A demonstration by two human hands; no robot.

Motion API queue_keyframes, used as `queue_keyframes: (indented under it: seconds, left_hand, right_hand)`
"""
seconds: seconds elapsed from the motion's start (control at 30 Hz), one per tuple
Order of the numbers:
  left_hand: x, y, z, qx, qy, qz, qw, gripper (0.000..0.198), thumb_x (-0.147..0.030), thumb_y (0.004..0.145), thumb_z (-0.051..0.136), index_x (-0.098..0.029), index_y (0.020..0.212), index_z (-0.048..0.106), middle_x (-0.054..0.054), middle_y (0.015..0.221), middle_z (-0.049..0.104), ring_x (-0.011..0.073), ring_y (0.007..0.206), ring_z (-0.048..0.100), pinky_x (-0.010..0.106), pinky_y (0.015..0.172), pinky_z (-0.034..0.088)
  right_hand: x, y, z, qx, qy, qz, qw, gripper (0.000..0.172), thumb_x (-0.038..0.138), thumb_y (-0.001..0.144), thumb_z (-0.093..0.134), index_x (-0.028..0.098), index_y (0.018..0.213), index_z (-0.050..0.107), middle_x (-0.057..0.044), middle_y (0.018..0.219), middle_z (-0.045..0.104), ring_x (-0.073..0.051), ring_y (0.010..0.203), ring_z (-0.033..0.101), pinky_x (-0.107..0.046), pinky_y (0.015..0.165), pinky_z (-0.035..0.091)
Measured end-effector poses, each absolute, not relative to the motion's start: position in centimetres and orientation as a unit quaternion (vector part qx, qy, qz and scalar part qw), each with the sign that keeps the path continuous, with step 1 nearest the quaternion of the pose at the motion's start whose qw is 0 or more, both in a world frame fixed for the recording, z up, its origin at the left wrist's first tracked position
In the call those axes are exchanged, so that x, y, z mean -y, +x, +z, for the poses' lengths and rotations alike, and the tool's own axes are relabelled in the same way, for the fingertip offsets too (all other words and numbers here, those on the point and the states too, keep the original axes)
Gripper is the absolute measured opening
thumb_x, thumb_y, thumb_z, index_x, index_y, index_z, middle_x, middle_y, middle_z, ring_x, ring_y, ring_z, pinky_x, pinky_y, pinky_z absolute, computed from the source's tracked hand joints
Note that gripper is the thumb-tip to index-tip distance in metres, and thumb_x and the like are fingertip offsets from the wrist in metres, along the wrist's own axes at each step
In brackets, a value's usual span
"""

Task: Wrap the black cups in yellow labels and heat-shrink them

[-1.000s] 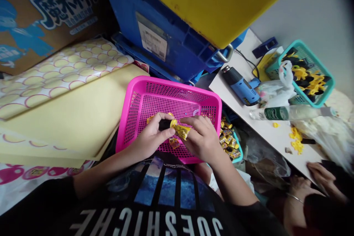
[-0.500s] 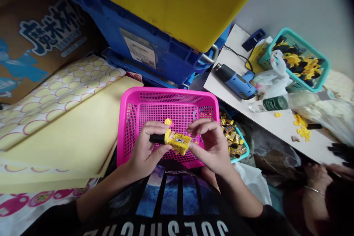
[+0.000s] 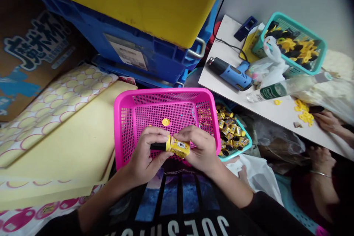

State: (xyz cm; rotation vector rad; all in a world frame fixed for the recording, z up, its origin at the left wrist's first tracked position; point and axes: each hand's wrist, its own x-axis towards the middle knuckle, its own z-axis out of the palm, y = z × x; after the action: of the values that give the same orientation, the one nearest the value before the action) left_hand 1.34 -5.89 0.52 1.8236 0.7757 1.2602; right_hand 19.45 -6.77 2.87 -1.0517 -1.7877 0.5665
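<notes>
Both hands are over a pink plastic mesh basket (image 3: 166, 93). My left hand (image 3: 148, 153) grips the black end of a small black-and-yellow cylindrical item (image 3: 177, 146). My right hand (image 3: 197, 147) holds its yellow-labelled end. The item lies roughly level between my hands, with its underside hidden by my fingers. A round yellow cap (image 3: 165, 122) rests on the basket's mesh floor, just beyond my fingers.
A teal tray (image 3: 235, 158) of small yellow-and-black items sits right of the basket. On the white table beyond are a blue heat gun (image 3: 231, 73), a bottle (image 3: 287, 89) and a teal basket (image 3: 301, 27). A co-worker's hand (image 3: 328, 121) is at far right.
The view has swung, shifting everything left and up. My hands have closed in around the item, which now lies level instead of tilted. The yellow cap stays on the mesh.
</notes>
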Motion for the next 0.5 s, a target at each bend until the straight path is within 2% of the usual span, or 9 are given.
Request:
queue_keyframes:
  seconds: [0.2,0.27,0.37,0.5]
  left_hand:
    - [5.72,1.23,0.41,-0.282,0.734,0.479,0.389,0.027,-0.019,0.088,0.063,-0.020,0.112,0.050,0.006,0.106,0.057,0.0170,0.099,0.059,0.032,0.083,0.053]
    - [5.69,1.15,0.30,-0.278,0.737,0.478,0.389,0.029,-0.018,0.087,0.064,-0.021,0.112,0.050,0.006,0.106,0.057,0.0174,0.099,0.058,0.032,0.083,0.053]
    - [5.70,1.11,0.30,-0.281,0.734,0.475,0.395,0.031,-0.017,0.086,0.065,-0.022,0.113,0.050,0.006,0.106,0.057,0.0179,0.099,0.058,0.033,0.083,0.053]
    - [5.70,0.98,0.49,-0.290,0.737,0.446,0.417,0.030,-0.018,0.087,0.064,-0.023,0.114,0.050,0.007,0.105,0.058,0.0197,0.099,0.058,0.035,0.082,0.053]
  right_hand:
    - [7.37,18.79,2.57,0.552,-0.504,0.446,0.492,0.014,0.027,0.079,0.075,0.018,0.082,0.066,0.000,0.070,0.067,-0.010,0.059,0.063,-0.020,0.051,0.051]
    - [7.25,18.94,2.62,0.573,-0.482,0.435,0.500,0.012,0.025,0.079,0.075,0.018,0.084,0.066,0.000,0.072,0.067,-0.010,0.062,0.064,-0.020,0.054,0.052]
    - [7.01,19.34,2.72,0.667,-0.438,0.324,0.509,0.009,0.017,0.079,0.074,0.018,0.086,0.068,-0.004,0.080,0.070,-0.013,0.075,0.067,-0.024,0.067,0.056]
    - [6.92,19.46,2.76,0.659,-0.425,0.322,0.531,0.008,0.017,0.077,0.076,0.017,0.081,0.069,-0.004,0.078,0.070,-0.012,0.071,0.067,-0.022,0.063,0.056]
